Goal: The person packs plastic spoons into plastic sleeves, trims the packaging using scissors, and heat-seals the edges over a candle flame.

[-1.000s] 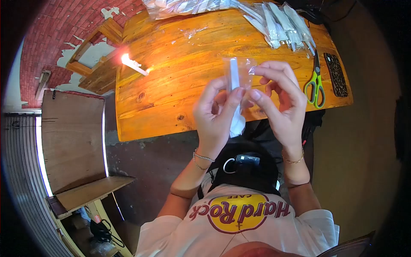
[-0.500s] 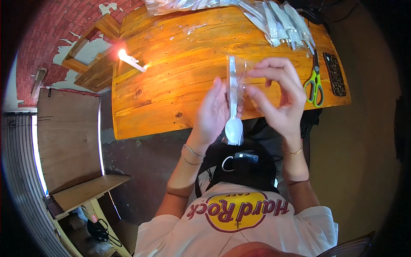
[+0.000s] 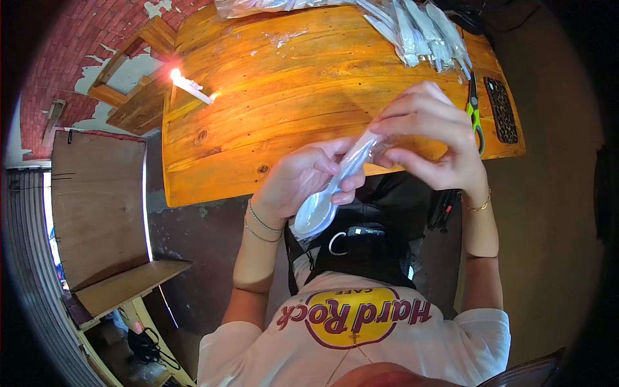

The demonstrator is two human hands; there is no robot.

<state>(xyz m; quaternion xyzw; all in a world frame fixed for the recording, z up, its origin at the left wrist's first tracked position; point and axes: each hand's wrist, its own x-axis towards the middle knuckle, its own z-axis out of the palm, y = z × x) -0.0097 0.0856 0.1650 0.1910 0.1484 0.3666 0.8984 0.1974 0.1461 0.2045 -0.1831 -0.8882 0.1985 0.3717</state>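
A white plastic spoon in a clear plastic sleeve slants over my lap, bowl toward me and handle up to the right. My left hand is closed around the middle of the wrapped spoon, thumb on top. At the handle end, my right hand has its fingers pinched on the sleeve and handle tip. Its thumb is bent below, and the exact contact is partly hidden. Behind the hands is the wooden table.
A lit candle leans on the table's left side. Wrapped plastic cutlery lies at the back right, with more plastic packets along the far edge. Green-handled scissors and a leopard-print phone lie at the right.
The wrapped spoon has gone from nearly upright to slanted, its bowl swinging left. My right fingers, previously at the sleeve's side, now grip its upper end. The left hand has shifted left and lower.
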